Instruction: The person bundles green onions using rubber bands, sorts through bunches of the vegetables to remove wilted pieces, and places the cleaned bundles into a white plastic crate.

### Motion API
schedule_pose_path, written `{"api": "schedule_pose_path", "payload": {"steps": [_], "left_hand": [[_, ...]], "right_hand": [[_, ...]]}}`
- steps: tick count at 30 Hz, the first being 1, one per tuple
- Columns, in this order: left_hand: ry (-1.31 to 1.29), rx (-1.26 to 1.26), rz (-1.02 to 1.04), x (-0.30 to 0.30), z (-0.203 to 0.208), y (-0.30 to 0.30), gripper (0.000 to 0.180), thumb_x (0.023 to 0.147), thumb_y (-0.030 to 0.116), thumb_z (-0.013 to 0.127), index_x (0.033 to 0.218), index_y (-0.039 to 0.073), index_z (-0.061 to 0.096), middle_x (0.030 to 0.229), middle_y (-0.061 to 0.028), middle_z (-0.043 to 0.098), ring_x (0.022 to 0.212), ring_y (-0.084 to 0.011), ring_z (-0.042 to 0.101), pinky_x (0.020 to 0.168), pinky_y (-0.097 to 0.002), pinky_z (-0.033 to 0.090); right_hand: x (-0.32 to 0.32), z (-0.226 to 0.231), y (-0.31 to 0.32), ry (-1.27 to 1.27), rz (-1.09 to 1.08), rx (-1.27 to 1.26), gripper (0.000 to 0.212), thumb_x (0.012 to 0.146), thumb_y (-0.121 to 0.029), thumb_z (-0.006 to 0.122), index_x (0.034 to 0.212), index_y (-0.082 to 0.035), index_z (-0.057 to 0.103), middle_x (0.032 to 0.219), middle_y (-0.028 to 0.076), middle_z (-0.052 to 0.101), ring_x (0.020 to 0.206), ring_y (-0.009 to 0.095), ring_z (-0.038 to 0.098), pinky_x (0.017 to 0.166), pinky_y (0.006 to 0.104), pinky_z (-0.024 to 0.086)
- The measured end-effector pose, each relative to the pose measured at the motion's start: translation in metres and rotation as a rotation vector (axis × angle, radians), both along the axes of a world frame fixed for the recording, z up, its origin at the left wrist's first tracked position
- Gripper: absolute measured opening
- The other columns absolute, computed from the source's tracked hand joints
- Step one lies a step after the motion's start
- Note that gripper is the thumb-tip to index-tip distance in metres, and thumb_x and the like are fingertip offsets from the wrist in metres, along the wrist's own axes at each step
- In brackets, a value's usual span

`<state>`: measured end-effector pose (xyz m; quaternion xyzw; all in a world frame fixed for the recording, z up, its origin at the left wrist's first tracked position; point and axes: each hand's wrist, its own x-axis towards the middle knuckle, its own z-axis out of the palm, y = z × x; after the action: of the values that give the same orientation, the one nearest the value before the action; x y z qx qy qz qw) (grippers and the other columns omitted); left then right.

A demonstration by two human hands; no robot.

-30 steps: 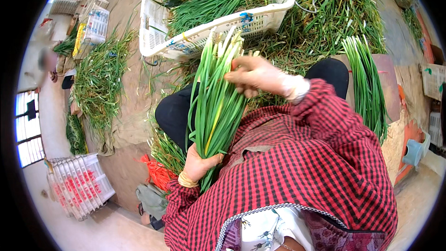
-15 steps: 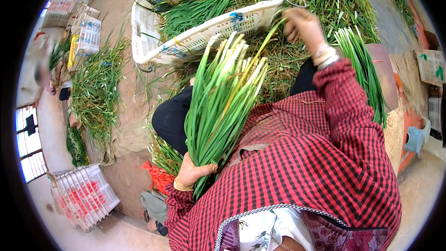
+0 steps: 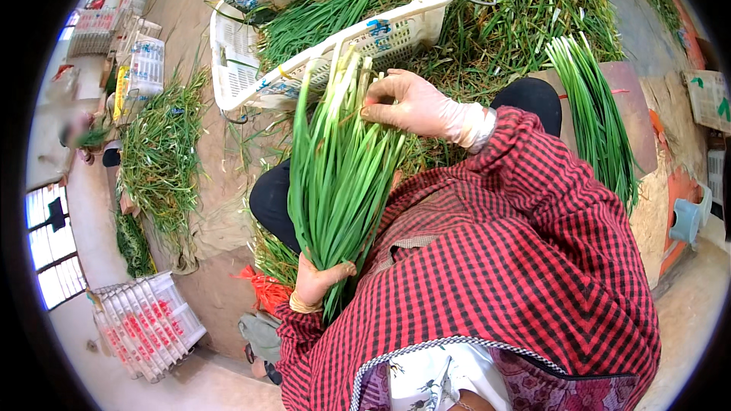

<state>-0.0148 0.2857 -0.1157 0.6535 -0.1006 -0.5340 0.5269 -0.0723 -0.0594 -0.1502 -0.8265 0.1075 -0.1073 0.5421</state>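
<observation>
A thick bunch of garlic chives (image 3: 335, 175) stands over my lap, its pale stem ends up and its green leaves down. My left hand (image 3: 320, 280), in a thin glove, is closed around the leafy lower part. Up by the pale ends, my right hand (image 3: 415, 105), gloved too, has thumb and forefinger pinched at the bunch's right edge; exactly which stalk lies between the fingertips is hard to see. To the right, a second bunch of garlic chives (image 3: 594, 118), tied with a red band, rests on a brown board (image 3: 630, 118).
A white plastic basket (image 3: 236, 91) holding more chives stands just ahead. Loose leaf trimmings (image 3: 533, 15) pile up beyond my right knee, and another heap (image 3: 164, 152) lies left. Stacked white crates (image 3: 148, 323), red plastic strips (image 3: 266, 289) and a blue-grey stool (image 3: 689, 213) are around me.
My right hand has come back from beyond the bunch, where it was drawing out a yellowed leaf, to the pale stem ends. The bunch has shifted slightly left in my left hand's grip.
</observation>
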Motion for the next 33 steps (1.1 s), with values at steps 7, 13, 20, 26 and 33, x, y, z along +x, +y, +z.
{"api": "schedule_pose_path", "payload": {"steps": [7, 13, 20, 26, 33], "left_hand": [[0.045, -0.026, -0.025, 0.004, -0.005, 0.01, 0.04, 0.072, -0.011, 0.069, 0.11, -0.005, 0.059, 0.097, -0.015, 0.07, 0.076, -0.021, 0.069, 0.071, -0.0327, 0.057], [0.055, -0.011, 0.0, 0.004, 0.004, 0.01, 0.041, 0.072, -0.011, 0.069, 0.111, -0.004, 0.059, 0.095, -0.0131, 0.071, 0.077, -0.0186, 0.068, 0.071, -0.032, 0.057], [-0.083, 0.04, -0.055, 0.003, 0.004, 0.006, 0.032, 0.073, -0.007, 0.07, 0.104, -0.002, 0.065, 0.094, -0.0073, 0.071, 0.078, -0.0131, 0.066, 0.073, -0.0285, 0.054], [-0.266, 0.09, -0.155, 0.0, 0.007, 0.005, 0.019, 0.075, -0.003, 0.068, 0.094, -0.002, 0.069, 0.09, -0.003, 0.071, 0.076, -0.0099, 0.064, 0.071, -0.0272, 0.052], [-0.562, 0.133, -0.381, 0.004, -0.003, 0.002, 0.023, 0.071, 0.003, 0.067, 0.094, 0.0, 0.068, 0.08, -0.0106, 0.071, 0.068, -0.0166, 0.066, 0.067, -0.0309, 0.052]], "right_hand": [[-0.025, -0.015, -0.031, -0.087, -0.072, -0.235, 0.02, 0.089, -0.021, 0.067, 0.099, -0.004, 0.07, 0.086, 0.009, 0.069, 0.078, 0.02, 0.065, 0.072, 0.0341, 0.053], [-0.065, -0.02, -0.156, 0.315, -0.668, -0.256, 0.029, 0.095, -0.033, 0.06, 0.112, -0.012, 0.069, 0.099, 0.008, 0.071, 0.084, 0.018, 0.068, 0.08, 0.0324, 0.055], [-0.037, 0.034, -0.022, 0.143, 0.188, -0.336, 0.043, 0.092, -0.045, 0.06, 0.128, -0.021, 0.061, 0.1, 0.012, 0.071, 0.09, 0.026, 0.069, 0.084, 0.0372, 0.055], [-0.025, 0.014, -0.003, 0.105, 0.358, -0.425, 0.028, 0.086, -0.032, 0.066, 0.107, -0.013, 0.068, 0.082, 0.014, 0.068, 0.079, 0.032, 0.066, 0.072, 0.0402, 0.052], [-0.046, 0.003, -0.008, 0.139, 0.424, -0.562, 0.016, 0.085, -0.026, 0.062, 0.087, -0.01, 0.065, 0.072, 0.012, 0.065, 0.071, 0.033, 0.066, 0.066, 0.0439, 0.053]]}}
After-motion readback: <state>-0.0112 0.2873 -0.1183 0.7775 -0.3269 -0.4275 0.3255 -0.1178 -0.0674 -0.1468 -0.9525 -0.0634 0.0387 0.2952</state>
